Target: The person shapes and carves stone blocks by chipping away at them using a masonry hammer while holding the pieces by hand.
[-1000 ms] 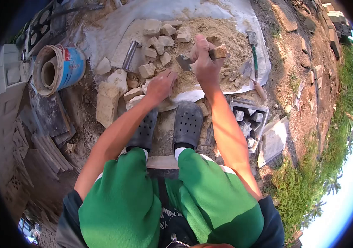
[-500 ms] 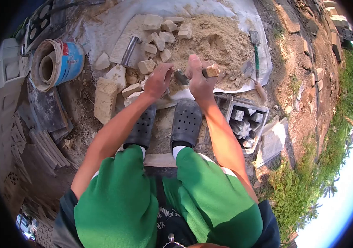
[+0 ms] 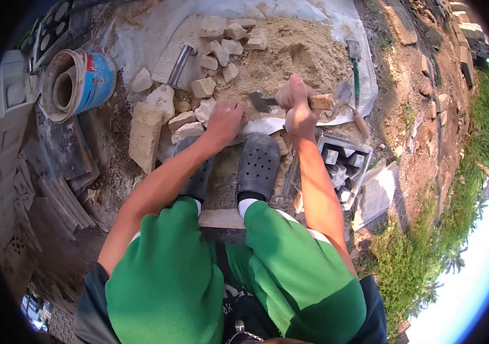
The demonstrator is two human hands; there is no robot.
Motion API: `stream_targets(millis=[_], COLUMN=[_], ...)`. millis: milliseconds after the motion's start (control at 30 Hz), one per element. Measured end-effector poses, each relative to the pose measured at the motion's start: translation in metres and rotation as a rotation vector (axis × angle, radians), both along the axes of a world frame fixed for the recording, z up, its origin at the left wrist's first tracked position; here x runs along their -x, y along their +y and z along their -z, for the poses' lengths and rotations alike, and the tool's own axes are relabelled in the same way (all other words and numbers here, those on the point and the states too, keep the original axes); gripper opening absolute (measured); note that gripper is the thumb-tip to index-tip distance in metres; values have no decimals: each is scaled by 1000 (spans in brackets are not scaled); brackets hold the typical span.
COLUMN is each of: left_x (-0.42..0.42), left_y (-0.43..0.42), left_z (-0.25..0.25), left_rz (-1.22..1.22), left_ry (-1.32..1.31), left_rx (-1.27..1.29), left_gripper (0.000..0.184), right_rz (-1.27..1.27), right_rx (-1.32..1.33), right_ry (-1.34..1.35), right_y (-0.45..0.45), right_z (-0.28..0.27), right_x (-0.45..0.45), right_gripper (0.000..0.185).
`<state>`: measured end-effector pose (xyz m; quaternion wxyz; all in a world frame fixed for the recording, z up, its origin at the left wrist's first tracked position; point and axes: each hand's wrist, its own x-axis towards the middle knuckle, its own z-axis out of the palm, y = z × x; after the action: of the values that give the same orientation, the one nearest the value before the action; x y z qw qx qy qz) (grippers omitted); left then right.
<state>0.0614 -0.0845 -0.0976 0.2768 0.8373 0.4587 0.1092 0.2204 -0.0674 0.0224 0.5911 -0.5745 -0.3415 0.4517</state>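
Observation:
A tool with a wooden handle [image 3: 321,102] and a dark flat metal head [image 3: 261,102] is gripped in my right hand [image 3: 300,109], its head pointing left. My left hand [image 3: 226,119] is close to the metal head, low over the sheet's near edge beside the pale stones. Its fingers are bent together, and what they hold, if anything, is hidden. Pale broken stones [image 3: 203,88] lie to the left and beyond it. Past both hands spreads a heap of sandy rubble [image 3: 290,54].
A metal cylinder [image 3: 181,66] lies left of the stones. At the left stands a blue bucket [image 3: 98,83]. A green-handled tool [image 3: 355,74] lies on the white sheet [image 3: 367,40]. A metal mould [image 3: 364,150] sits right of my shoes [image 3: 258,166].
Since half a second ago, my right hand has moved right with the tool, whose head now shows more fully. My left hand has shifted slightly right and lower.

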Motion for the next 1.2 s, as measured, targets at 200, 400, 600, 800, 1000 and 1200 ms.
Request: stream_targets(millis=[200,400,600,800,1000,1200], left_x=[-8,-7,7,8,11,12], left_y=[1,10,13,14,12,13], left_z=[19,14,10,14,16,24], left_rz=[54,-16,-133,-180,-168,-172], left_ry=[86,-54,-149,-146,-139,-155], left_rx=[112,115,9,-171,-153,-155], left_gripper=[12,17,26,24,21,20], right_rz=[-22,-51,24,-94,-87,30], right_rx=[-238,-267,-125,-259,-126,-133], right_ry=[87,59,-37,-43,-139,-102], right_y=[0,0,0,1,-7,0], right_z=[-69,-88,13,-82,7,-36], right_x=[-9,-4,5,13,27,20], right_gripper=[50,48,46,43,45,44])
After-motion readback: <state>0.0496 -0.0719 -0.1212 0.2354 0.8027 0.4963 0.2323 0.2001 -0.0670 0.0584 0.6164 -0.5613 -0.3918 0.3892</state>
